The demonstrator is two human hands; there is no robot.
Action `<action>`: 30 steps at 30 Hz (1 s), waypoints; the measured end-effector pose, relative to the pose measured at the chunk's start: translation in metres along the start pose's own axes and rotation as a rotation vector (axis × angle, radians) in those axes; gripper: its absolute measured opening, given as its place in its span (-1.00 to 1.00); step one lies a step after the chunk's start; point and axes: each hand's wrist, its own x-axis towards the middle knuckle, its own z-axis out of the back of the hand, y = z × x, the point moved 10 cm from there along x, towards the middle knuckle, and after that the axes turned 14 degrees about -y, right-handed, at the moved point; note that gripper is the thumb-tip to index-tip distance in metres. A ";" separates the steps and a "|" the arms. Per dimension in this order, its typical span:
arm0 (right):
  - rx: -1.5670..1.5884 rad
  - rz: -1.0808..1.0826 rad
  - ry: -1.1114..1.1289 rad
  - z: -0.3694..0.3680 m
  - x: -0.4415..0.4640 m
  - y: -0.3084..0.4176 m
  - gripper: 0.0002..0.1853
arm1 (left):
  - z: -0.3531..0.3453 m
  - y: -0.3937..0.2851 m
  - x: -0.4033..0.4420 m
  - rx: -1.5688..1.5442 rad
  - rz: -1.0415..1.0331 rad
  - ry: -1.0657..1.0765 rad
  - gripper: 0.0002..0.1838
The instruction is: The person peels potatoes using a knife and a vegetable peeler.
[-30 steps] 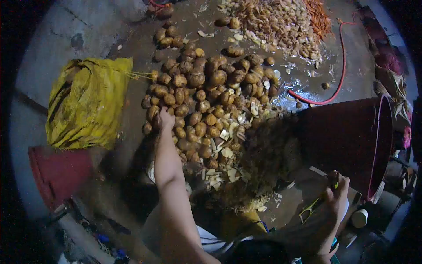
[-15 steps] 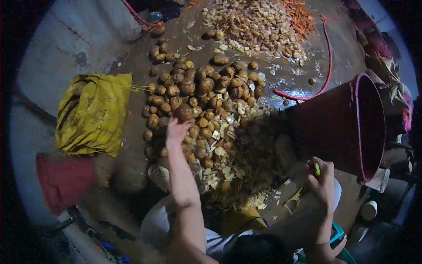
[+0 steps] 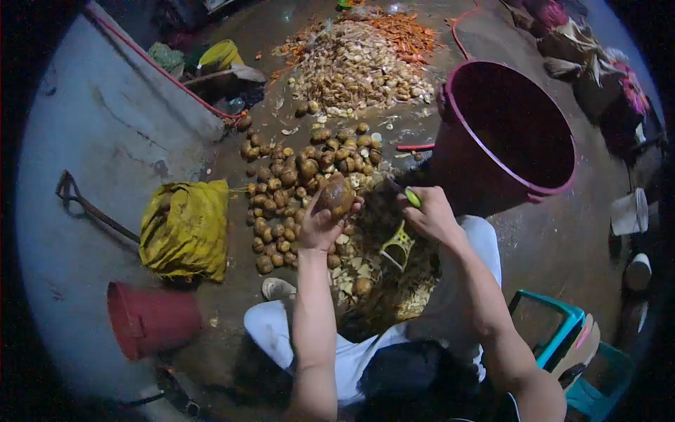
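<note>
My left hand [image 3: 321, 226] holds a large brown potato [image 3: 336, 195] above the heap of unpeeled potatoes [image 3: 281, 176]. To its right, my right hand [image 3: 430, 212] is wrapped round a knife with a green handle [image 3: 413, 197], its dark blade pointing up and left toward the potato but apart from it. A yellow peeler-like tool [image 3: 399, 246] shows just below my right hand; whether the hand touches it I cannot tell. Pale peels and slices [image 3: 355, 271] lie beneath both hands.
A large maroon tub [image 3: 460, 169] stands tilted at the right. At the left are a yellow sack [image 3: 184, 228], a red bucket [image 3: 158, 316] and a long-handled tool [image 3: 105, 216]. Peeled pieces [image 3: 358, 63] and orange strips [image 3: 404, 35] are piled behind. A teal stool [image 3: 548, 302] stands lower right.
My left hand has lifted the large potato off the heap and brought it toward the middle. My right hand has moved up and inward with the knife. The view has shifted, and the tub's opening now shows.
</note>
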 end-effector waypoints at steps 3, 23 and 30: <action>0.018 0.066 -0.072 0.010 -0.013 0.008 -0.81 | -0.047 0.002 -0.035 0.090 0.003 0.032 -0.04; -0.013 0.139 -0.130 -0.013 -0.033 0.031 -0.79 | -0.005 -0.006 -0.141 0.713 -0.414 -0.225 -0.16; -0.018 0.258 -0.224 -0.016 -0.028 0.064 -0.81 | -0.014 0.020 -0.142 0.658 -0.210 -0.209 -0.27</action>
